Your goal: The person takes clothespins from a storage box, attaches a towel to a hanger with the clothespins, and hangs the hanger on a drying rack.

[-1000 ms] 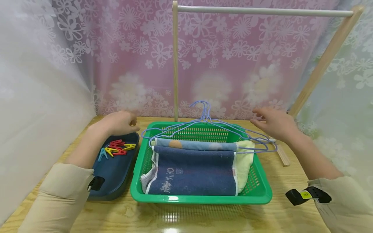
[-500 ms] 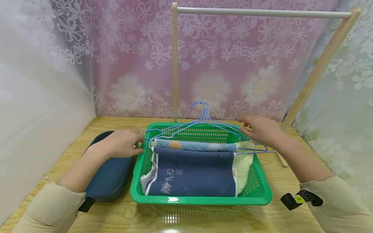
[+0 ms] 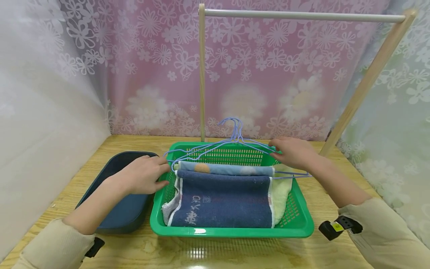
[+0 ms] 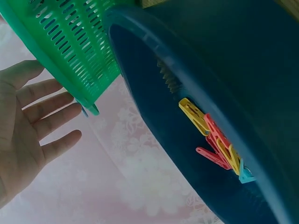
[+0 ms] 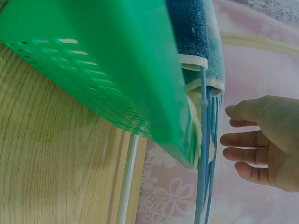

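Observation:
A green basket (image 3: 231, 232) stands in the middle of the table. Lying over it are several thin blue wire hangers (image 3: 215, 144), hooks toward the back. A navy towel (image 3: 225, 200) and a light blue towel (image 3: 228, 169) hang folded over hanger bars; a pale yellow cloth (image 3: 282, 192) lies beneath. My left hand (image 3: 146, 173), fingers spread, is beside the basket's left rim near the hanger ends; whether it touches the rim I cannot tell. My right hand (image 3: 292, 152) hovers by the hangers' right arms, its loosely bent fingers apart from the wires in the right wrist view.
Left of the basket sits a dark blue tub (image 3: 121, 216). Red, yellow and light blue clothespins (image 4: 224, 144) lie inside it. Behind the basket rises a wooden rack with a pale horizontal rod (image 3: 302, 15). Flowered curtains (image 3: 161, 74) close off the back and sides.
Both hands have moved inward toward the basket and hangers. My left arm now covers the clothespins in the head view. The basket, towels and hangers look unmoved.

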`<state>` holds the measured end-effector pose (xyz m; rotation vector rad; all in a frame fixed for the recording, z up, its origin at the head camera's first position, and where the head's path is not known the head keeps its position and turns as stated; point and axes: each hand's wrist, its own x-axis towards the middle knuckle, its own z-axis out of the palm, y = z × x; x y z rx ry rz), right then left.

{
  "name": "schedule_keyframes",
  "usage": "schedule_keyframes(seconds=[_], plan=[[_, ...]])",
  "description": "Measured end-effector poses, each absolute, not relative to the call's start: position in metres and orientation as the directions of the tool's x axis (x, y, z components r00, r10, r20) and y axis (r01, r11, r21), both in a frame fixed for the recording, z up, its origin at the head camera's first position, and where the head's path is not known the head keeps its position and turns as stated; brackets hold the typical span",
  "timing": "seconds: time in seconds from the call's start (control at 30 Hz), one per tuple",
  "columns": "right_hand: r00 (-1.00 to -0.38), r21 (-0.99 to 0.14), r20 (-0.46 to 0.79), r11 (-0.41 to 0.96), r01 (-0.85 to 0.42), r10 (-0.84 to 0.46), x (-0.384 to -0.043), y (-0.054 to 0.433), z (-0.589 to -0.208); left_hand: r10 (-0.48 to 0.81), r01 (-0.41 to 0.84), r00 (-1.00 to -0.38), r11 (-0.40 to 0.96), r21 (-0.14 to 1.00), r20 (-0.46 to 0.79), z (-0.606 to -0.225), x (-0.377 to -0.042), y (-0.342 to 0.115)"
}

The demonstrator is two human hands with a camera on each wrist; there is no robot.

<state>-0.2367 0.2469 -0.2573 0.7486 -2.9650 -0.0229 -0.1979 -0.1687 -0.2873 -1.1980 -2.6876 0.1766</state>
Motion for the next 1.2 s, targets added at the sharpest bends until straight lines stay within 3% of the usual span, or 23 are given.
schedule_keyframes(seconds=[0.63,0.9,1.2], plan=[[-0.880,0.159,0.027,0.871,-0.464,-0.474,-0.2443,0.2424,-0.2632,0.736,0.713,-0.667,0.675,-0.190,0.112,-0.2919,-0.1996,-0.1666],[-0.904,0.127,-0.068,0.895,-0.428,-0.423,-0.2438,0.2456,-0.2586,0.735,0.710,-0.668,0.677,-0.194,0.119,-0.2915,-0.1998,-0.1669],[-0.900,0.156,-0.059,0.886,-0.437,-0.433,-0.2451,0.2500,-0.2652,0.731,0.707,-0.672,0.681,-0.188,0.119,-0.2917,-0.1991,-0.1674]])
